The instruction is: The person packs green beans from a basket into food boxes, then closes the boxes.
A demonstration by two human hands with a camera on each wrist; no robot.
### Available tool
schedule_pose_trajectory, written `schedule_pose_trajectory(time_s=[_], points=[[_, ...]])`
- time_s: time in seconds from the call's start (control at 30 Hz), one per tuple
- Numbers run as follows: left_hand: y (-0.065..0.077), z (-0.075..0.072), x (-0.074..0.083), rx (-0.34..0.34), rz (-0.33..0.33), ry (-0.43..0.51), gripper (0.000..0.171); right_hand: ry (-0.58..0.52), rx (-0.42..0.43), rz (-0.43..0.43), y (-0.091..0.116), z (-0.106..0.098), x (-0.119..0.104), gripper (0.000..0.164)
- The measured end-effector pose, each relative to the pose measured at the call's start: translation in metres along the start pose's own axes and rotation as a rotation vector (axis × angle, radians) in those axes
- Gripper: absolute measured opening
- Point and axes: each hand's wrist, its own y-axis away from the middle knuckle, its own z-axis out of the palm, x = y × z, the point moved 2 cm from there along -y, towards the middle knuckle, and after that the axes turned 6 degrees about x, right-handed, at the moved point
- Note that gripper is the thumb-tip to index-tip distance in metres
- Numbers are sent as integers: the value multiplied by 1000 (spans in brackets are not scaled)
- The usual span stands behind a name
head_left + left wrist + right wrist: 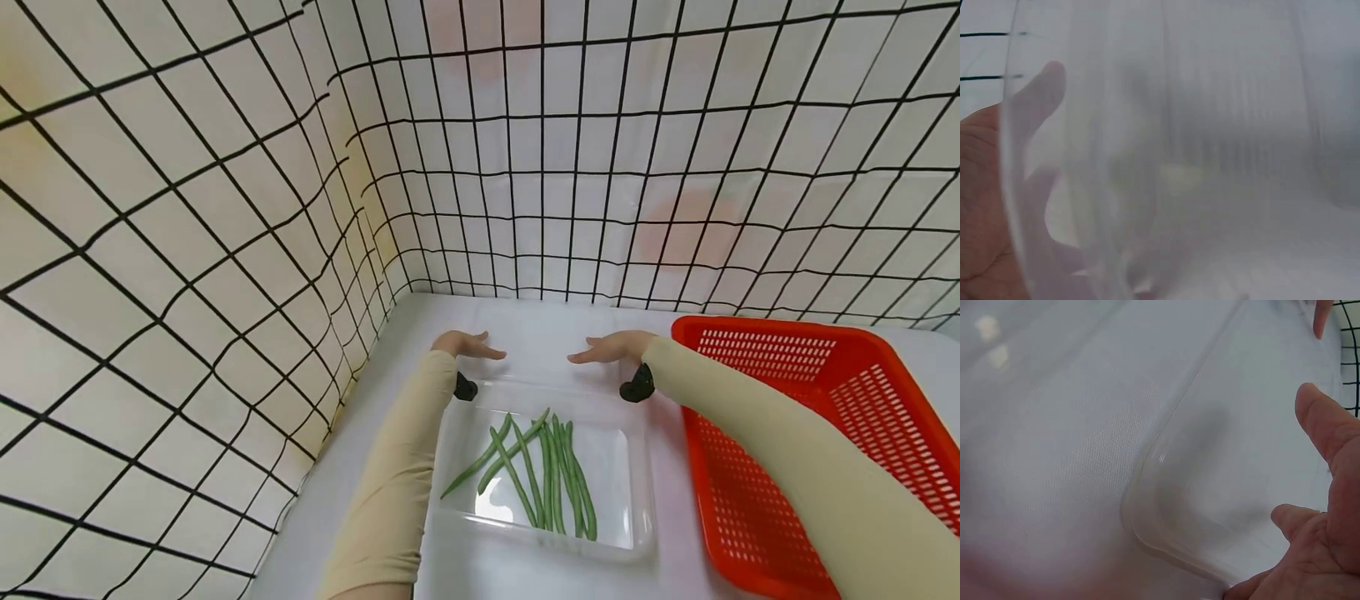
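Observation:
A clear plastic container (641,517) stands on the white tabletop with several green beans (555,475) in it, some side by side, some crossed. My left hand (468,343) is just past its far left corner, fingers extended to the right. Opposite it, my right hand (611,346) is beyond the far right corner, fingers pointing left. Both hands hold nothing. In the left wrist view, translucent plastic (1222,156) covers much of the left hand (985,206). In the right wrist view, spread fingers (1319,415) are beside a rounded clear plastic corner (1147,512).
A red perforated basket (693,483) stands right of the container, partly under the right forearm. Black wire grid (525,171) rises along the back and the left side (161,321), with pale sheeting behind it. Dark straps (637,385) are on the wrists.

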Motion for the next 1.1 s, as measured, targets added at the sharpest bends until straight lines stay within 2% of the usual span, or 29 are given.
schedule_pose_trajectory(time_s=[0.07,0.17,0.23,0.27,0.3,0.4,0.47,0.5,0.53,0.57,0.63,0.73,0.77,0.83,0.9,1.0,1.1], points=[[-5,2,2,-10,11,6,94,-34,-16,5,-2,0,2,99],[-31,4,-2,-15,24,42,100,-96,-29,11,-5,-1,4,98],[-54,2,-6,12,47,62,102,-131,-31,18,-4,-3,4,98],[-54,2,-6,39,51,59,102,-128,-28,25,-3,-4,4,98],[-64,2,-9,72,67,48,103,-123,-27,29,-3,-5,4,98],[-54,0,-5,164,59,47,92,-95,-22,36,-4,-4,6,100],[-30,-3,2,236,41,42,83,-80,-20,32,-4,-4,6,100],[-27,-4,2,271,38,38,80,-73,-10,25,-4,-4,5,99],[-9,-7,7,302,27,37,78,-68,6,15,-3,-5,4,98],[0,-9,8,342,31,25,77,-63,34,3,-1,-6,3,97],[18,-14,10,427,48,-9,81,-54,128,-32,3,-9,-1,93],[33,-23,12,541,70,1,106,-34,377,-92,13,-18,-7,85],[34,-27,12,581,78,14,115,-26,470,-110,16,-21,-8,85],[38,-36,13,675,116,61,133,-27,646,-149,23,-28,-11,88],[45,-45,15,766,157,122,144,-41,795,-197,31,-34,-13,100],[58,-56,17,875,234,202,146,-85,967,-283,44,-40,-17,120],[73,-62,14,929,289,266,130,-144,1111,-383,60,-43,-19,129]])
